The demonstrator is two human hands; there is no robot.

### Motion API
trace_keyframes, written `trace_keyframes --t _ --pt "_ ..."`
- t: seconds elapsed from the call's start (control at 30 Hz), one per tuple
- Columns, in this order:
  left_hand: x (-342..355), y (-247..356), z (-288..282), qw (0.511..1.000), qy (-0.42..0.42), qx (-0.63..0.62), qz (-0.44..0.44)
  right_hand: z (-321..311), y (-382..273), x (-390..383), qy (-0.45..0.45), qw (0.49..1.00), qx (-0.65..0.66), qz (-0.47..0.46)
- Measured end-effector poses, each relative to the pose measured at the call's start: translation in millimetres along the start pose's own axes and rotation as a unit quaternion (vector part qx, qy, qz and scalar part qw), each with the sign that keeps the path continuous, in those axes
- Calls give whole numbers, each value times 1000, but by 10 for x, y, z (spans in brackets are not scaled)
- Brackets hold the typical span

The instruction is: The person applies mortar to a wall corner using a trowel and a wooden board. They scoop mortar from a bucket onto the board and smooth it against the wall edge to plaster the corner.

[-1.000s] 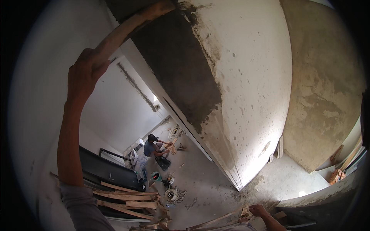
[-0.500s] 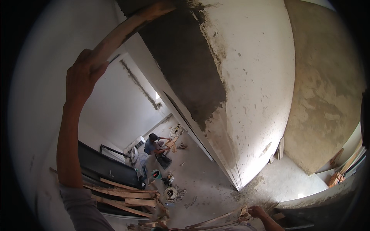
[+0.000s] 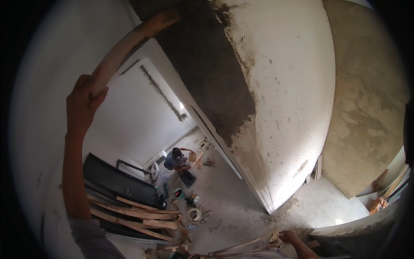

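My left hand (image 3: 82, 103) is raised at the upper left, its fingers wrapped round the lower end of a long wooden board (image 3: 129, 45). The board slants up to the right, and its far end lies over the dark, wet-looking plaster patch (image 3: 207, 73) on the wall. Low at the right, my right hand (image 3: 290, 237) has its fingers curled in beside the end of a rough wooden piece (image 3: 275, 238). What those fingers grip, if anything, is hidden.
Far below, a co-worker (image 3: 175, 159) crouches on the floor handling wood. Nearby are a coiled hose (image 3: 194, 215), a green bucket (image 3: 177, 193), a dark door panel (image 3: 120, 181) and stacked planks (image 3: 138, 212). A wall corner (image 3: 268, 210) divides the room from the floor at right.
My left hand and the board have shifted down and to the left along the wall. My right hand stays about where it was. Below, the co-worker's arms have moved over the wood.
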State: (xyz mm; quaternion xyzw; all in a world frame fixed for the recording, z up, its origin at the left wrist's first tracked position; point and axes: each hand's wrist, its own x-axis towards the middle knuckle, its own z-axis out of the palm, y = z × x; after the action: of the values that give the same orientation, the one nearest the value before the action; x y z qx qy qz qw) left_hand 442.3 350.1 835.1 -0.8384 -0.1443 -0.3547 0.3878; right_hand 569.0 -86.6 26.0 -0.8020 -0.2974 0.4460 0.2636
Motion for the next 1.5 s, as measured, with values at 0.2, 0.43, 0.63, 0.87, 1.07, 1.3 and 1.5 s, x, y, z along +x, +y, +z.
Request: trace_keyframes --t 0.2,0.43,0.63,0.87,1.07,1.3,1.5 --pt "-531 -228 -117 999 22 -16 25 -47 -119 53 23 999 1 -32" --pt "-322 298 286 991 3 -127 42 -108 -65 108 -33 999 1 35" --pt "475 668 465 994 23 -85 68 98 153 130 48 994 -13 -94" --pt "647 596 451 998 30 -25 51 10 -71 -136 -22 999 39 -25" --pt "601 604 369 999 27 -28 26 49 -5 86 29 999 44 -13" --pt "415 355 300 1000 3 5 12 131 51 228 24 999 20 -23" --pt "181 192 247 1000 18 -1 22 170 163 146 1 998 -6 -56"
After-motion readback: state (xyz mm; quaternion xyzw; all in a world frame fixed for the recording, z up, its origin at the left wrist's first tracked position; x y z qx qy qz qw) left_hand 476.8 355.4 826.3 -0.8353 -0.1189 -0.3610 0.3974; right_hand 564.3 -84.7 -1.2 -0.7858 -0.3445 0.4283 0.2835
